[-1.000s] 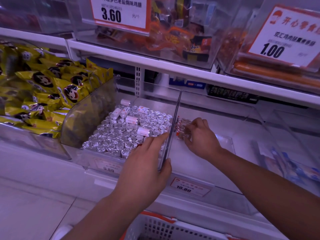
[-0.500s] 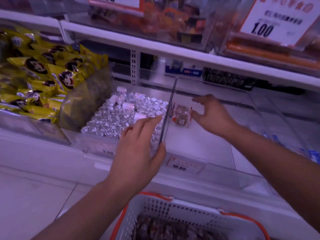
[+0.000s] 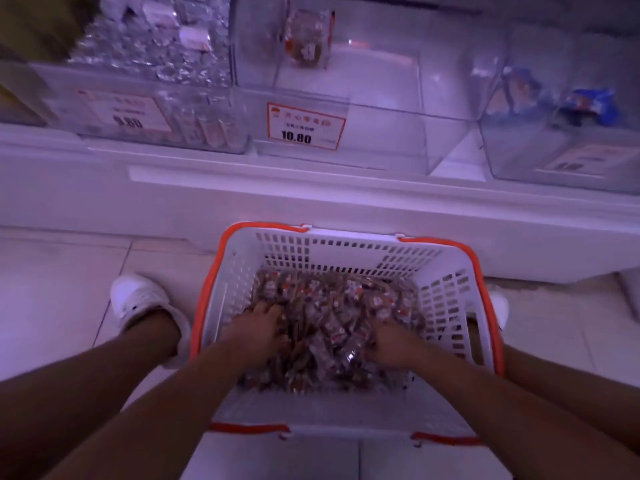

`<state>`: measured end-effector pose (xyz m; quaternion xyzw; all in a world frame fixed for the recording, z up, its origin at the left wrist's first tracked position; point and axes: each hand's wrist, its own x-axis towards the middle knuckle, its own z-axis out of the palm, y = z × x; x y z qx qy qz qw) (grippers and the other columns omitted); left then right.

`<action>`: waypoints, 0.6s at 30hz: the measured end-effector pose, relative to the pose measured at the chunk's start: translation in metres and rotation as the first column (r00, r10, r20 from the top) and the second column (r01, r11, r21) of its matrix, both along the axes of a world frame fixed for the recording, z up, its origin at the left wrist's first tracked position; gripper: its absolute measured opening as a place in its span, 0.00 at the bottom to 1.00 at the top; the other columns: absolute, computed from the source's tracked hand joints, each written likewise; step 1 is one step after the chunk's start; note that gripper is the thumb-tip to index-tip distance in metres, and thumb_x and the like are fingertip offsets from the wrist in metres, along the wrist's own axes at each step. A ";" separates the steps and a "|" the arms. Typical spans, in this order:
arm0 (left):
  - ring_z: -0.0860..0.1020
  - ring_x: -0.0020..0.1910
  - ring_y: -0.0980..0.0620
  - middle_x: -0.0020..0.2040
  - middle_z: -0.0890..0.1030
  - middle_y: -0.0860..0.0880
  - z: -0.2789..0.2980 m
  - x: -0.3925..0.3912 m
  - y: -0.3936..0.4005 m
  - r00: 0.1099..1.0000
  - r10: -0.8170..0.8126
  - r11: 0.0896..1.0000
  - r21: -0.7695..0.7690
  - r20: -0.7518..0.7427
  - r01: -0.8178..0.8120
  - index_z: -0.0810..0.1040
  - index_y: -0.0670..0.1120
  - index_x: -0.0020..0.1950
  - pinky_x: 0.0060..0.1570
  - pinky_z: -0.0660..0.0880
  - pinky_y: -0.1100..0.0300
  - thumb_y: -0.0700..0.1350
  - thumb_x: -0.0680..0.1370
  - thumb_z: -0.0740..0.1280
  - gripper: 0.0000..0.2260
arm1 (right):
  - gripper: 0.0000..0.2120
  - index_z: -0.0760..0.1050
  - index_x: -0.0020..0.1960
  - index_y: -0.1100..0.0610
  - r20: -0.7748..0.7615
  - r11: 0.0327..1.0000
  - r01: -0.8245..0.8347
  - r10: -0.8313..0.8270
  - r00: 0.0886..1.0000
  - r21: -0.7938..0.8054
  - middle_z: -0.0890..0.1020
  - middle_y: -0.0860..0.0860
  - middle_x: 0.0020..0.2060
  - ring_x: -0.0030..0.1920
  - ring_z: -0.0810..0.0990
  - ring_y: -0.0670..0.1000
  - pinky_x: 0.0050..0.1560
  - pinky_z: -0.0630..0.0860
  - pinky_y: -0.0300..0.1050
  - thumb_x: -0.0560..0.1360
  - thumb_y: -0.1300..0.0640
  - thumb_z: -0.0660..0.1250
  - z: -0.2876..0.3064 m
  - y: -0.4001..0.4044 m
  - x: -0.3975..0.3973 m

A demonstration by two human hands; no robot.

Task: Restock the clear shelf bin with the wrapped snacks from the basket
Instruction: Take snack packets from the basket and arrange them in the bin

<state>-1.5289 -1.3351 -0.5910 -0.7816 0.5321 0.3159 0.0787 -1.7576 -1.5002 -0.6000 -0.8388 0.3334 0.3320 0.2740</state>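
Bare forearms; white perforated clog (image 3: pixel 140 299).

Both the left hand (image 3: pixel 258 329) and right hand (image 3: pixel 393 342) are lying in the basket (image 3: pixel 349 251) among wrapped snacks (image 3: pixel 325 317), the clear shelf bin (image 3: pixel 346 98) sitting beyond them.

The clear shelf bin (image 3: pixel 346 109) is open at the top and nearly bare — only a few wrapped snacks (image 3: pixel 308 39) sit at its back left, so most of its floor is free. Its clear side walls separate it from the bin of foil sweets (image 3: pixel 156 46) and the right-hand bin (image 3: pixel 554 133). Below, the basket (image 3: pixel 446 292) is open-topped — both hands reach into it over the near rim.
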 end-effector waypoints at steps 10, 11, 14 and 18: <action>0.74 0.64 0.38 0.69 0.69 0.42 -0.076 -0.039 -0.023 0.988 0.141 0.990 -0.006 -0.068 -0.141 0.55 0.49 0.80 0.61 0.74 0.47 0.59 0.78 0.63 0.34 | 0.42 0.54 0.79 0.61 0.175 0.964 0.246 -0.227 0.958 -0.098 0.63 0.62 0.74 0.73 0.60 0.64 0.74 0.62 0.55 0.75 0.38 0.64 -0.086 0.048 0.055; 0.74 0.64 0.37 0.70 0.68 0.41 -0.080 -0.037 -0.030 0.981 0.167 0.986 0.008 -0.103 -0.167 0.52 0.50 0.81 0.62 0.74 0.47 0.59 0.78 0.64 0.36 | 0.40 0.57 0.78 0.60 0.218 0.941 0.335 -0.317 0.923 -0.051 0.66 0.61 0.73 0.73 0.63 0.63 0.73 0.63 0.54 0.74 0.40 0.65 -0.088 0.052 0.055; 0.75 0.63 0.36 0.72 0.65 0.40 -0.088 -0.040 -0.053 0.986 0.151 0.988 0.048 -0.072 -0.147 0.56 0.52 0.79 0.59 0.75 0.46 0.61 0.79 0.63 0.32 | 0.32 0.67 0.71 0.57 0.272 0.825 0.556 -0.560 0.783 0.100 0.77 0.59 0.63 0.63 0.77 0.60 0.60 0.75 0.53 0.72 0.42 0.67 -0.091 0.057 0.050; 0.76 0.62 0.34 0.78 0.57 0.38 -0.095 -0.060 -0.062 0.996 0.084 0.995 0.058 0.034 -0.085 0.59 0.50 0.78 0.58 0.75 0.45 0.47 0.81 0.59 0.25 | 0.28 0.68 0.65 0.56 0.306 0.861 0.486 -0.507 0.805 0.148 0.83 0.57 0.53 0.53 0.81 0.61 0.49 0.78 0.54 0.69 0.47 0.70 -0.090 0.053 0.035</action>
